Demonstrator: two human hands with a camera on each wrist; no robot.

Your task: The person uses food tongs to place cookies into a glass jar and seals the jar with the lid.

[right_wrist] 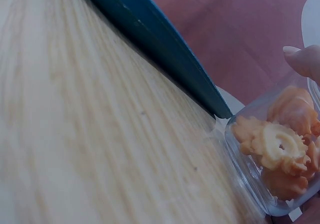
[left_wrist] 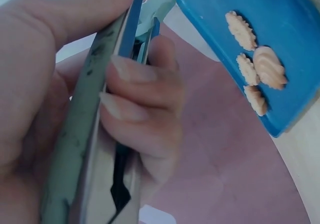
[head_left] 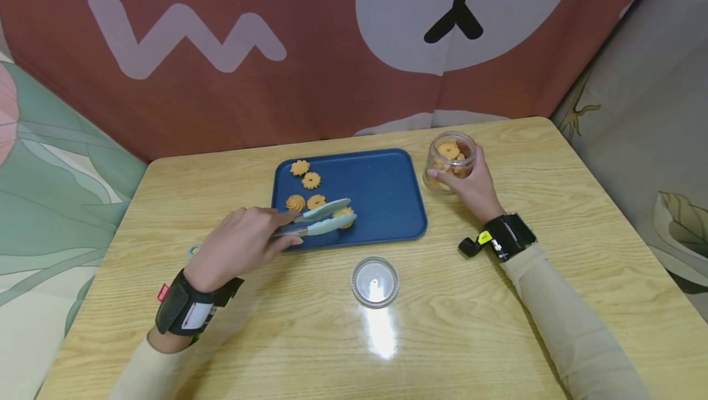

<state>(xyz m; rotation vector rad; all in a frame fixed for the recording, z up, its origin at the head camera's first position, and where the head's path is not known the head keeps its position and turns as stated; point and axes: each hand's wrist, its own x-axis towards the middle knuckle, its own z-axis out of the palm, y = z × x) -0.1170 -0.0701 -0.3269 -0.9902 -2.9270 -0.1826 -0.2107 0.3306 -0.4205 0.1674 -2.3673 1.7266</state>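
My left hand [head_left: 240,246] grips a pair of tongs [head_left: 326,217] with pale blue-green tips, seen close up in the left wrist view with fingers wrapped about the handles [left_wrist: 75,134]. The tips reach over the front of a blue tray [head_left: 381,197], and a cookie [head_left: 345,218] shows at their ends, partly hidden by them. Several more cookies lie along the tray's left side, among them a swirled one [head_left: 295,203]. At the tray's right, my right hand [head_left: 474,186] holds a clear jar [head_left: 437,166], thumb and fingers around its side. Cookies [right_wrist: 280,146] fill part of the jar, which has no lid on.
A round clear lid [head_left: 375,282] lies on the wooden table [head_left: 442,326] in front of the tray. Behind the table's back edge hangs a reddish-brown cloth [head_left: 310,93] with a printed animal face. Patterned cloths stand at both sides.
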